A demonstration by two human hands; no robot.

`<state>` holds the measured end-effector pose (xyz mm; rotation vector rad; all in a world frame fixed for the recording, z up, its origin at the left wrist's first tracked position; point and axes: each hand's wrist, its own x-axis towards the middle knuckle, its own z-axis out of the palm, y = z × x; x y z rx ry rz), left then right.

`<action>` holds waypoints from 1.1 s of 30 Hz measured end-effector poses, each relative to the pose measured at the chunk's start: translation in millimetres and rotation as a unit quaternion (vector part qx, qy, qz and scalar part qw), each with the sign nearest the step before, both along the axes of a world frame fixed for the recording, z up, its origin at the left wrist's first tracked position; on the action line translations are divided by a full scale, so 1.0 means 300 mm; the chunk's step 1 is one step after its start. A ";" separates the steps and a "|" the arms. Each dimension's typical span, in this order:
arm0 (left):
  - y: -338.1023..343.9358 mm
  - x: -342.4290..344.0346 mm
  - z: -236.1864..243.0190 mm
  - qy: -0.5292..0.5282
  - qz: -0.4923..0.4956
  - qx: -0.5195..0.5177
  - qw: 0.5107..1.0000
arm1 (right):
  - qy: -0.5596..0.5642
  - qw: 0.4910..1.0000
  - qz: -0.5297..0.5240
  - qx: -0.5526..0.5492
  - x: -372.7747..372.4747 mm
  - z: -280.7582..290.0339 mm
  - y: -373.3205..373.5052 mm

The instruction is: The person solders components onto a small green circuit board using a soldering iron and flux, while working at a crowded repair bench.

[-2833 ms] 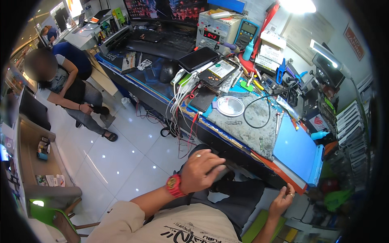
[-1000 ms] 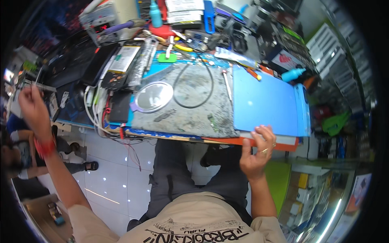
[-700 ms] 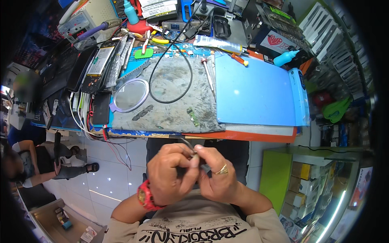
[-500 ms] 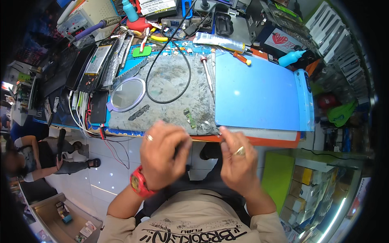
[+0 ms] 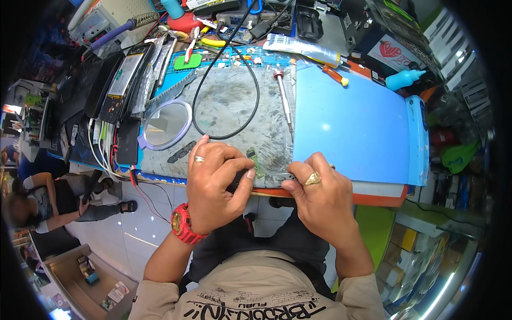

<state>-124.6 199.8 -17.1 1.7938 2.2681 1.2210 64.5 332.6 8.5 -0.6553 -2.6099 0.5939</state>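
My left hand [image 5: 216,178], with a ring and a red watch, has thumb and index finger closed at the left edge of a small green circuit board [image 5: 259,168] by the mat's front edge. The fingers partly cover the board. My right hand [image 5: 320,186], also ringed, pinches a thin metal tool, seemingly tweezers [image 5: 282,174], pointing left toward the board. Most of the tool is hidden in the fingers. Left of the board lies a dark, flat, jagged strip [image 5: 182,152] on the worn grey mat [image 5: 224,90].
A purple-rimmed oval [image 5: 188,128] and a looped black cable [image 5: 258,96] lie on the mat. A screwdriver [image 5: 283,98] rests beside a blue sheet [image 5: 352,117]. Phone parts [image 5: 122,80] and wires crowd the left. Another person [image 5: 58,197] sits far left.
Both hands have moved forward onto the mat's front edge. My left fingers have come to the circuit board, and the right hand's tool now points at it. The view has shifted slightly.
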 end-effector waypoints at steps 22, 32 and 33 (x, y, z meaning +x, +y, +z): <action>-0.001 0.010 -0.012 0.018 0.018 0.003 1.000 | 0.010 0.999 0.037 -0.011 -0.014 0.005 0.021; -0.001 0.007 -0.018 0.010 0.020 0.017 1.000 | 0.018 0.999 0.035 -0.028 -0.029 0.004 0.019; -0.001 0.007 -0.018 0.009 0.020 0.019 1.000 | 0.017 0.999 0.035 -0.028 -0.029 0.006 0.019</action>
